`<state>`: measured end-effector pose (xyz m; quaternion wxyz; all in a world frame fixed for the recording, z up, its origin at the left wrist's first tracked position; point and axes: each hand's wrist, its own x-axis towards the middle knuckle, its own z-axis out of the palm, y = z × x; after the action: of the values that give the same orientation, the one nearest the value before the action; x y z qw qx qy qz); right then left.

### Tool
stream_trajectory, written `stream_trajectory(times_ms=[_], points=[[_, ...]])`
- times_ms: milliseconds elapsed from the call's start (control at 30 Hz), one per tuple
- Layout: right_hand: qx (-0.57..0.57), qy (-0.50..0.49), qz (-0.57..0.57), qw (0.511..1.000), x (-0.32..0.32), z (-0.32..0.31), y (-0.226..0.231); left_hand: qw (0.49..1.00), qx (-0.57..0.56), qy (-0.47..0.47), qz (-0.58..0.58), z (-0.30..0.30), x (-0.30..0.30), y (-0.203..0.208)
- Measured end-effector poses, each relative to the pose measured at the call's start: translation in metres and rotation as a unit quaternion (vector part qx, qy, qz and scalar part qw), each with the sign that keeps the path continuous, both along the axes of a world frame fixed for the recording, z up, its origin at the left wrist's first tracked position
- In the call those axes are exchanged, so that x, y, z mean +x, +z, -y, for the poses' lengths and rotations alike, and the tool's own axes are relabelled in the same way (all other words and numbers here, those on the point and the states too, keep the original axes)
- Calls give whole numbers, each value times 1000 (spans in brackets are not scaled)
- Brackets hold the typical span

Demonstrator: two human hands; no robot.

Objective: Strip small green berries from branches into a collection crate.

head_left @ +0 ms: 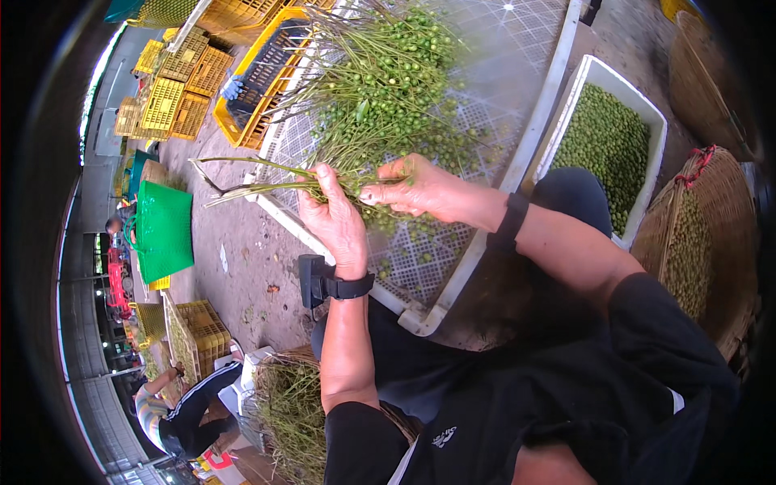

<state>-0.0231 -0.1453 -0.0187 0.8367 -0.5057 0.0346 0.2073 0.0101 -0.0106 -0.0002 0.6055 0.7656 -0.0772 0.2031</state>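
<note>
A bunch of thin stems (267, 189) lies across my left hand (333, 217), which is closed round it with the thumb on top. The bare brown ends stick out to the left. My right hand (420, 191) pinches the other end of the same bunch, its fingers curled; what lies inside them is partly hidden. Just beyond both hands, a heap of stems with small round green fruits (388, 89) covers much of a white mesh tray (529, 56). Loose green fruits (404, 263) lie on the mesh below my hands.
A white box (659, 133) full of green fruits stands to the right, beside a woven basket (727, 234) of fruits. Nearer left is a basket of stripped stems (291, 412). Yellow crates (166, 101) and a green basket (166, 230) stand farther left. Another person (182, 412) sits at lower left.
</note>
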Motion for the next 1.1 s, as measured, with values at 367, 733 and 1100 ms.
stream_trajectory(times_ms=[367, 733, 1100], points=[[106, 34, 20, 994, 4, 3, -1, 957, -263, -34, -114, 6, 1, 8], [-39, 37, 38, 998, -1, 10, 0, 997, -71, -7, -42, -6, 8, -15], [175, 52, -65, 981, 4, 20, -4, 972, -208, -30, -109, 7, -1, 5]])
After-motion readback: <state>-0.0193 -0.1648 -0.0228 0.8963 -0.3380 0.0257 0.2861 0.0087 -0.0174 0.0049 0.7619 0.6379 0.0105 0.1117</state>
